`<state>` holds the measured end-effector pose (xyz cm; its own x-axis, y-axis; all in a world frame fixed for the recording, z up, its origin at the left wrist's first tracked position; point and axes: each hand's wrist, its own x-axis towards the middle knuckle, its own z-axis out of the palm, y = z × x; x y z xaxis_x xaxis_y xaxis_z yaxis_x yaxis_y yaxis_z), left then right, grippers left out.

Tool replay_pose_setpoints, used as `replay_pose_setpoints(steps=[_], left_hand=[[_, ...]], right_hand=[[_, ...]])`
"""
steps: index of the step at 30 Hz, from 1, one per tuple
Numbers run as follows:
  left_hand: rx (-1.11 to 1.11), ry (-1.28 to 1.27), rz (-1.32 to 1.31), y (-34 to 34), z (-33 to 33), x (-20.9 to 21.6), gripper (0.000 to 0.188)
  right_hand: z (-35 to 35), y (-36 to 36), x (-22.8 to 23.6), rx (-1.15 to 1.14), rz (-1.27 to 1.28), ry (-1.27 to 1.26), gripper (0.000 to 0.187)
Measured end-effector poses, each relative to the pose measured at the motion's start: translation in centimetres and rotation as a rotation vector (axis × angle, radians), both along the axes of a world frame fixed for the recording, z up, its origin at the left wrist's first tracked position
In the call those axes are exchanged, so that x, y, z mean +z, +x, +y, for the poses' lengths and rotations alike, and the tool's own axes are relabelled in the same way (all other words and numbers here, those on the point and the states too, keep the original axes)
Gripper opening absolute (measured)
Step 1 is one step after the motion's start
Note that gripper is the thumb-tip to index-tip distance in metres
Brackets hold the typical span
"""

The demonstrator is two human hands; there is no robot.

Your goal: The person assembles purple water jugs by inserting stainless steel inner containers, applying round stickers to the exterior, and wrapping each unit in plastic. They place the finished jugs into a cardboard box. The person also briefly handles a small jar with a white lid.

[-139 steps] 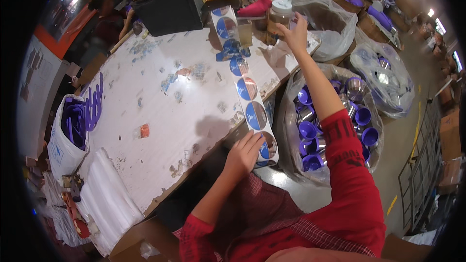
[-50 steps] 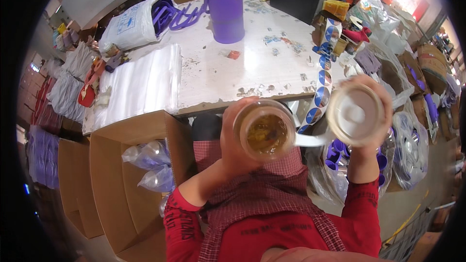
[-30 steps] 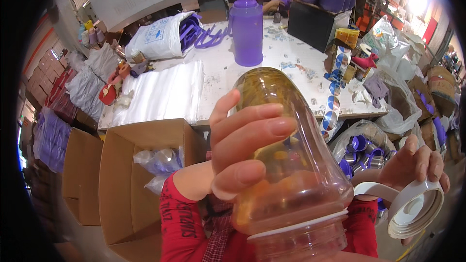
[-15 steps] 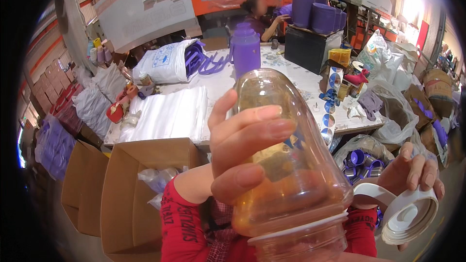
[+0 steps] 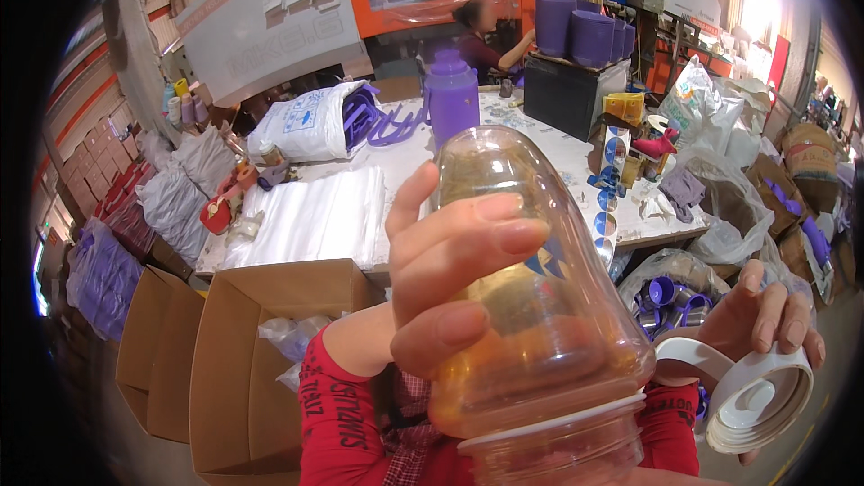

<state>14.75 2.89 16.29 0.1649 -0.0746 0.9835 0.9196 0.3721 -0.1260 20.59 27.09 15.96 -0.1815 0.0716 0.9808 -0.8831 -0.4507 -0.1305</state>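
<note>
A clear bottle (image 5: 562, 351) with amber liquid inside is tilted very close to the view, its base up and away and its ribbed mouth low and near. My left hand (image 5: 454, 274) is wrapped round the bottle's left side, its fingers lying across the front. Off to the right, my right hand (image 5: 769, 319) grips a white screw lid (image 5: 760, 405) with a loop strap; the lid's threaded underside shows. The lid is apart from the bottle. Both forearms wear red sleeves with dark lettering.
Behind stands a table (image 5: 504, 121) bearing a purple bottle (image 5: 452, 99), a bag of purple straps (image 5: 310, 121), clear plastic sleeves (image 5: 315, 216) and a sticker strip (image 5: 609, 184). Open cardboard boxes (image 5: 216, 387) are at lower left. A bag of purple-rimmed cups (image 5: 670, 297) is beyond my right hand. Another person (image 5: 477, 36) sits behind.
The view has shifted slightly; the bottle, lid and both my hands hold nearly the same places. The far person's arm has moved, and the purple thing by that hand no longer shows.
</note>
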Motion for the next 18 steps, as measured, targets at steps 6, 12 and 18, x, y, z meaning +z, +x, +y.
replay_pose_setpoints(steps=[6, 12, 18], left_hand=[[0.011, -0.006, -0.004, -0.2, -0.3, 0.0, 0.078], [-0.013, -0.044, -0.032, -0.4, -1.1, -0.9, 0.078], [-0.029, -0.078, -0.228, -0.1, -1.0, -2.8, 0.078]], right_hand=[[1.1, -0.9, -0.1, 0.132, 0.054, 0.206, 0.110], [0.8, -1.1, -0.1, 0.145, 0.037, 0.217, 0.110], [-1.1, -0.5, -1.1, -0.117, -0.060, 0.032, 0.044]])
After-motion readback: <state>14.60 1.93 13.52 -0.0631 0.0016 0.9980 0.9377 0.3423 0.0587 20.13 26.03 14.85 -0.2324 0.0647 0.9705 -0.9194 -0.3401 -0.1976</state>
